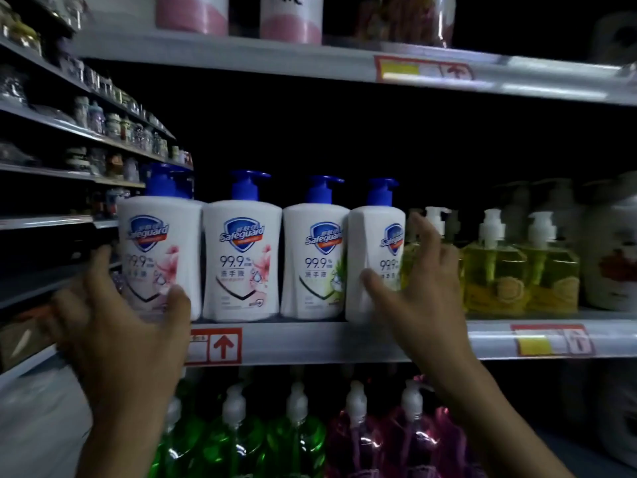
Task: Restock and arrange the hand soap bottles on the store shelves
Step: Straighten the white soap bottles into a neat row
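Note:
Several white Safeguard hand soap bottles with blue pumps stand in a row at the front of the middle shelf (310, 339). My left hand (117, 326) wraps the leftmost bottle (162, 250), thumb across its front. My right hand (417, 288) grips the rightmost bottle (374, 263), which is turned so its label faces right. Between them stand a pink-flower bottle (241, 260) and a green-leaf bottle (313, 263), both facing forward.
Yellow clear soap bottles (496, 270) with white pumps stand right of my right hand. Green and pink pump bottles (296, 432) fill the shelf below. Pink-and-white containers (293, 19) sit on the shelf above. A side aisle of shelves (69, 132) runs off at left.

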